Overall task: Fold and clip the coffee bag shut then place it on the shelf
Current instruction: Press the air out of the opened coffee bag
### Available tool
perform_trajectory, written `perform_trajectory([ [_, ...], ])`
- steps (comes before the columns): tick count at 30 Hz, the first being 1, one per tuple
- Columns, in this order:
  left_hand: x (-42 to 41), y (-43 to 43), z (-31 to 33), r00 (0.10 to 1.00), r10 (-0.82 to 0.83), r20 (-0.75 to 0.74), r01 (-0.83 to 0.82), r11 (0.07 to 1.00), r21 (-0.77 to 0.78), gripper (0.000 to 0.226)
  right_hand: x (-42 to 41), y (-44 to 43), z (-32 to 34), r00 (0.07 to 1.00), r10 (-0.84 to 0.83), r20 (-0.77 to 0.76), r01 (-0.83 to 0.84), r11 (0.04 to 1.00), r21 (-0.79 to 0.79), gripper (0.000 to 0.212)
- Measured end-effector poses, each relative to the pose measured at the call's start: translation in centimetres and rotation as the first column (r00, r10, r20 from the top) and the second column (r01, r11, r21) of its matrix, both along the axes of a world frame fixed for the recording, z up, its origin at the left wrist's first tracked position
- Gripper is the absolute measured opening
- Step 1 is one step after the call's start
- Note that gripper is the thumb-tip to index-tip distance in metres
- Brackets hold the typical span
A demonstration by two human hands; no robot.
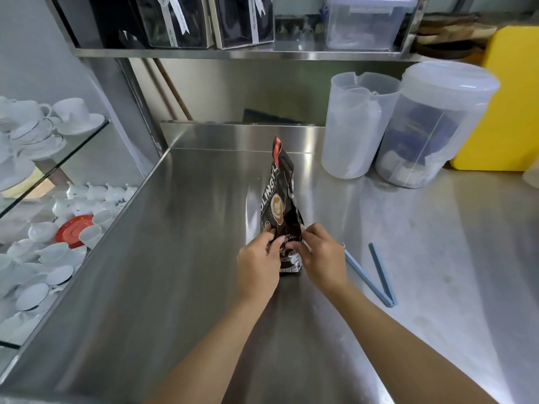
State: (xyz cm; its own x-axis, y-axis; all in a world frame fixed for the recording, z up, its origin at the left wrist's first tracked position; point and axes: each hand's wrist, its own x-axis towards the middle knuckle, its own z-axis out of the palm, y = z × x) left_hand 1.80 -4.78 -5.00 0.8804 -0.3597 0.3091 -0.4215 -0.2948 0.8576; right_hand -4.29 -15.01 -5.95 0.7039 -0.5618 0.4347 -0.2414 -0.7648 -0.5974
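Observation:
A dark brown coffee bag with white lettering and a latte picture lies on the steel counter, its length running away from me. My left hand and my right hand pinch its near end from either side, fingers curled on the foil. A pale blue bag clip lies open in a V on the counter, just right of my right hand. The steel shelf runs above the counter at the back.
Two translucent plastic containers and a yellow canister stand at the back right. Dark gift boxes and a clear lidded box sit on the shelf. Glass shelves at left hold white cups, saucers and a red saucer.

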Motion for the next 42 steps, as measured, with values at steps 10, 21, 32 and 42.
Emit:
perform_trajectory([
  [10, 0.0, -0.3, -0.4, 0.999, -0.012, -0.049, 0.009, 0.998, -0.059, 0.020, -0.1, 0.4, -0.7, 0.999, -0.030, -0.021, 0.029, 0.998, -0.048, 0.041],
  [21, 0.4, 0.1, -0.4, 0.997, 0.016, -0.072, -0.022, 0.997, -0.080, 0.028, 0.4, 0.1, -0.6, 1.000, 0.012, -0.006, -0.012, 0.994, -0.111, 0.022],
  [32, 0.5, -0.2, 0.4, 1.000, 0.000, -0.030, -0.001, 1.000, -0.026, 0.027, 0.1, -0.6, -0.4, 0.999, 0.045, 0.001, -0.044, 0.986, -0.159, 0.013],
  [42, 0.0, -0.9, 2.4, 0.891, -0.042, 0.453, -0.187, 0.874, 0.449, 0.030, -0.2, -0.7, 0.8, 0.995, -0.038, -0.092, 0.027, 0.993, -0.114, 0.029],
])
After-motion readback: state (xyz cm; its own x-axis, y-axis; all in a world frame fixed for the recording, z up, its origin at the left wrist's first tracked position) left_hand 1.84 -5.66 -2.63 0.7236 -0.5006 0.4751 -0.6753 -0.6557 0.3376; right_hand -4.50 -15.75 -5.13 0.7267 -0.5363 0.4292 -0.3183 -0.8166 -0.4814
